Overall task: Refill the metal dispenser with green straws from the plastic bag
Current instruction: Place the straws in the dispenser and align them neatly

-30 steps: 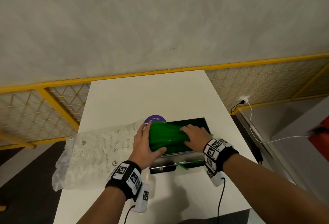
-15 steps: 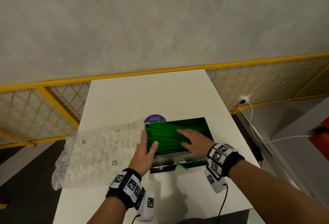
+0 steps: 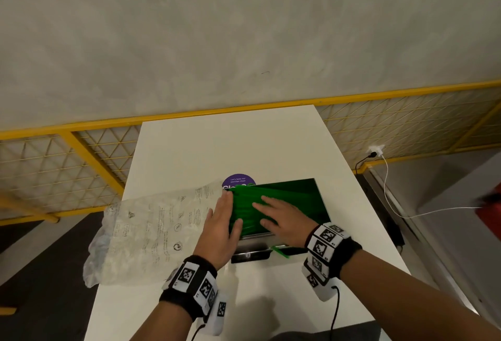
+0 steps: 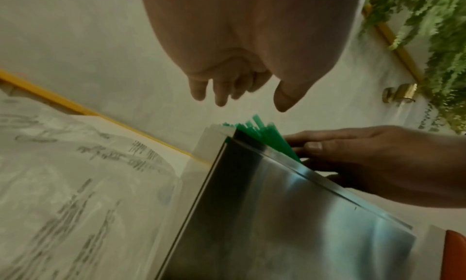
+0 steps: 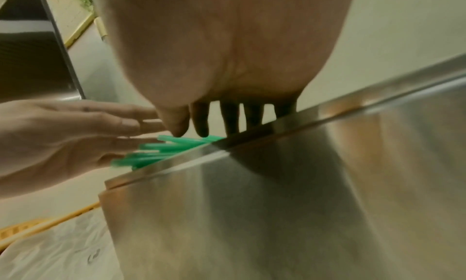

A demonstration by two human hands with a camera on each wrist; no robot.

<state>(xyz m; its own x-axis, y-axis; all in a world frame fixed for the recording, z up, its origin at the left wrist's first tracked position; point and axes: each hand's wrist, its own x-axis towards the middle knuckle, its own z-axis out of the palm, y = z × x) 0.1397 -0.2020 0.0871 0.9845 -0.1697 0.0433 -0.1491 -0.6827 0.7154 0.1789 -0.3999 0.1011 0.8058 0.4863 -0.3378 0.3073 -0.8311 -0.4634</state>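
The metal dispenser [image 3: 249,255] stands open-topped on the white table [image 3: 230,145], filled with green straws [image 3: 295,199]. My left hand [image 3: 227,213] is flat against the left ends of the straws, fingers straight. My right hand [image 3: 271,213] lies flat on top of the straws. In the left wrist view straw ends [image 4: 264,137] stick out over the dispenser's corner [image 4: 277,214]. The right wrist view shows them [image 5: 163,150] between both hands. The clear printed plastic bag [image 3: 151,232] lies flat left of the dispenser. One straw [image 3: 280,251] pokes from the front slot.
A purple round sticker [image 3: 238,180] sits on the table behind the dispenser. The bag overhangs the table's left edge. A yellow mesh railing [image 3: 81,156] runs behind the table. A white cable [image 3: 393,205] hangs to the right.
My left hand let go of the straw bundle, drew back, and now lies flat against the straw ends. My right hand slid left along the top of the straws.
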